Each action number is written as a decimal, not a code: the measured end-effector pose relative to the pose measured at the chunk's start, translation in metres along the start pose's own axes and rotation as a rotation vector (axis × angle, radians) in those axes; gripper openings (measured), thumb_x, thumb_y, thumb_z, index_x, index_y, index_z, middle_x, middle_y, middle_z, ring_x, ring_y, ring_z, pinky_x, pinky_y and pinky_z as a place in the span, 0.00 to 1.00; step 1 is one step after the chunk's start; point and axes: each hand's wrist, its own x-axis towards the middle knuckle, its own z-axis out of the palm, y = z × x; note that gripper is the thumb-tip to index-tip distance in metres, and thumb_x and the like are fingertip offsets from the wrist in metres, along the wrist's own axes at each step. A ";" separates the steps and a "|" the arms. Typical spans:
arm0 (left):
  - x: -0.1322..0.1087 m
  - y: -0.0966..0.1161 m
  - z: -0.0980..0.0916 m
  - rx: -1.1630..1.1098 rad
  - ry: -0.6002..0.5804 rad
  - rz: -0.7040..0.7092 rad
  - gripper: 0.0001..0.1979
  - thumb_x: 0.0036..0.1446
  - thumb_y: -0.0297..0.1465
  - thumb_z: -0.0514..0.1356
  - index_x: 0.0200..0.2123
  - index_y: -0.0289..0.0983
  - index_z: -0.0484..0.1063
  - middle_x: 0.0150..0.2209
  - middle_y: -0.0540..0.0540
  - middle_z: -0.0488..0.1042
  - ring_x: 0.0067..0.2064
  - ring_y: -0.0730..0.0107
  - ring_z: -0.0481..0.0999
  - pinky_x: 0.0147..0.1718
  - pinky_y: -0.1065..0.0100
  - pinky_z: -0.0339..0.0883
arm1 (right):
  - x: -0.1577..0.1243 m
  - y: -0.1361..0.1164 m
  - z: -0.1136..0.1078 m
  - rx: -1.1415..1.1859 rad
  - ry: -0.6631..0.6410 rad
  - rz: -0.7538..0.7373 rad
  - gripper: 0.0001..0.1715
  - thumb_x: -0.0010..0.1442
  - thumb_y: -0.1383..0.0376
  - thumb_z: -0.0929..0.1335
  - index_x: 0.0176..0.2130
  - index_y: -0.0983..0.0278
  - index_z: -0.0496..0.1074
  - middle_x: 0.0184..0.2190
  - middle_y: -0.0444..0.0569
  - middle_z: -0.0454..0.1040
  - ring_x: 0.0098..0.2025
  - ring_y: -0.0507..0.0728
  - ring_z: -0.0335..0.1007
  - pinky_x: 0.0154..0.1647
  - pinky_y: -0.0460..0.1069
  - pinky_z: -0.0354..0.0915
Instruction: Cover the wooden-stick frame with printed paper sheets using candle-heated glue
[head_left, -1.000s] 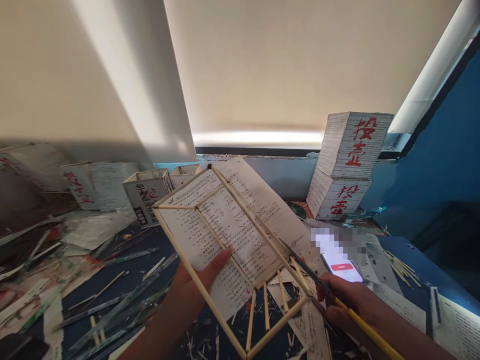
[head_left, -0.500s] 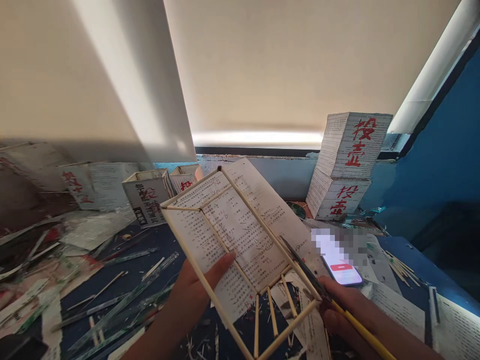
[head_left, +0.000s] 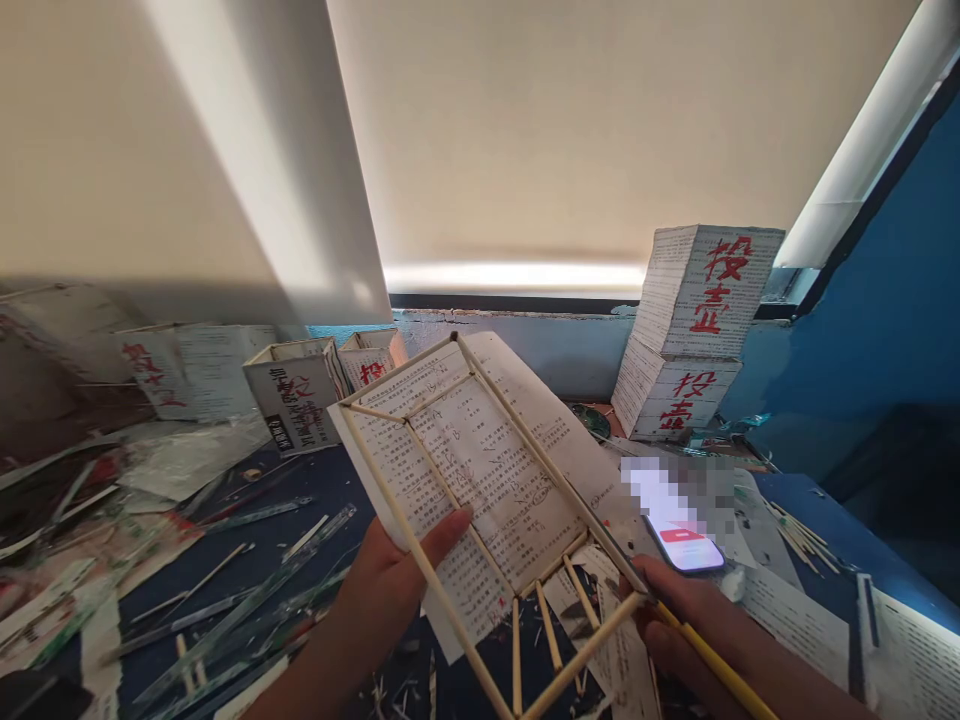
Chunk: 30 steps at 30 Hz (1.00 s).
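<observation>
My left hand [head_left: 424, 560] is closed on a box-shaped frame of pale wooden sticks [head_left: 515, 650], thumb over a long inner stick. A sheet of printed paper [head_left: 480, 480] with handwritten marks lies against the frame's far side and sticks out past its upper right edge. In my right hand [head_left: 697, 610] is a yellow-handled knife [head_left: 720, 665]. Its thin blade lies along the frame's right-hand stick, near the lower right corner, over the paper. The fingers of my left hand behind the paper are hidden.
A lit phone [head_left: 686, 540] lies right of the frame. Paper-covered boxes with red characters [head_left: 697, 330] stand stacked at the back right, more boxes [head_left: 296, 395] at the back left. Plastic strips [head_left: 255, 570] and scraps litter the left; loose sticks [head_left: 802, 535] lie at the right.
The knife blade has drawn back toward me along the frame's right edge and now lies closer against it. The frame's far end has shifted slightly right and down.
</observation>
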 end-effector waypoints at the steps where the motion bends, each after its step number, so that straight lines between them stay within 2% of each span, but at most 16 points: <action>1: -0.001 0.000 -0.001 0.021 0.013 -0.033 0.33 0.42 0.41 0.76 0.53 0.38 0.77 0.39 0.37 0.85 0.43 0.39 0.84 0.38 0.52 0.82 | 0.000 0.001 0.000 0.009 -0.003 0.006 0.28 0.61 0.38 0.62 0.35 0.58 0.66 0.22 0.40 0.62 0.23 0.52 0.55 0.26 0.47 0.52; 5: -0.002 -0.001 -0.003 0.100 0.043 -0.046 0.27 0.40 0.42 0.76 0.45 0.38 0.80 0.39 0.37 0.85 0.43 0.37 0.83 0.33 0.53 0.82 | 0.003 0.005 0.001 -0.001 -0.012 0.022 0.27 0.60 0.38 0.63 0.34 0.58 0.65 0.21 0.40 0.63 0.23 0.52 0.55 0.25 0.47 0.52; 10: -0.002 -0.001 -0.002 0.059 0.010 -0.067 0.26 0.43 0.43 0.75 0.44 0.38 0.79 0.40 0.38 0.85 0.45 0.38 0.83 0.34 0.54 0.83 | 0.004 0.010 0.005 -0.077 0.035 -0.008 0.30 0.60 0.36 0.61 0.32 0.59 0.63 0.23 0.42 0.64 0.24 0.52 0.56 0.25 0.46 0.53; 13: -0.003 0.000 -0.001 0.057 -0.002 -0.055 0.28 0.45 0.43 0.74 0.48 0.38 0.78 0.42 0.38 0.84 0.47 0.38 0.82 0.38 0.53 0.82 | 0.003 0.005 0.004 -0.094 0.034 0.020 0.32 0.61 0.35 0.58 0.32 0.59 0.63 0.22 0.41 0.62 0.24 0.52 0.56 0.25 0.46 0.54; 16: -0.002 -0.001 -0.002 0.017 -0.023 -0.017 0.35 0.45 0.43 0.74 0.57 0.40 0.73 0.47 0.40 0.83 0.50 0.39 0.81 0.42 0.53 0.82 | 0.003 0.000 0.003 -0.060 0.005 0.018 0.34 0.60 0.33 0.57 0.34 0.59 0.64 0.21 0.39 0.60 0.22 0.51 0.56 0.24 0.46 0.54; 19: -0.001 -0.003 -0.003 0.010 -0.044 -0.031 0.41 0.46 0.43 0.74 0.62 0.42 0.68 0.52 0.40 0.80 0.51 0.41 0.80 0.41 0.55 0.82 | 0.004 0.004 0.006 -0.039 0.011 0.002 0.35 0.59 0.32 0.57 0.35 0.59 0.64 0.21 0.39 0.62 0.22 0.51 0.58 0.24 0.46 0.56; 25: 0.000 -0.006 -0.004 0.021 -0.062 -0.008 0.42 0.47 0.44 0.74 0.64 0.42 0.66 0.53 0.40 0.80 0.51 0.41 0.80 0.44 0.53 0.81 | 0.008 0.027 0.012 -0.151 0.098 -0.001 0.31 0.61 0.36 0.58 0.33 0.59 0.64 0.25 0.43 0.69 0.25 0.53 0.63 0.26 0.47 0.60; 27: 0.001 -0.007 -0.004 0.037 -0.063 -0.018 0.42 0.46 0.45 0.74 0.64 0.42 0.67 0.52 0.40 0.80 0.50 0.40 0.80 0.42 0.52 0.82 | 0.008 0.031 0.012 -0.174 0.099 -0.014 0.31 0.61 0.36 0.58 0.33 0.59 0.63 0.25 0.43 0.69 0.25 0.53 0.62 0.25 0.46 0.59; 30: 0.002 -0.008 -0.005 0.022 -0.054 -0.031 0.43 0.46 0.43 0.74 0.64 0.43 0.65 0.53 0.40 0.80 0.52 0.41 0.79 0.44 0.53 0.81 | 0.008 0.031 0.012 -0.155 0.099 -0.022 0.30 0.61 0.37 0.58 0.34 0.59 0.65 0.26 0.44 0.70 0.25 0.53 0.64 0.24 0.46 0.59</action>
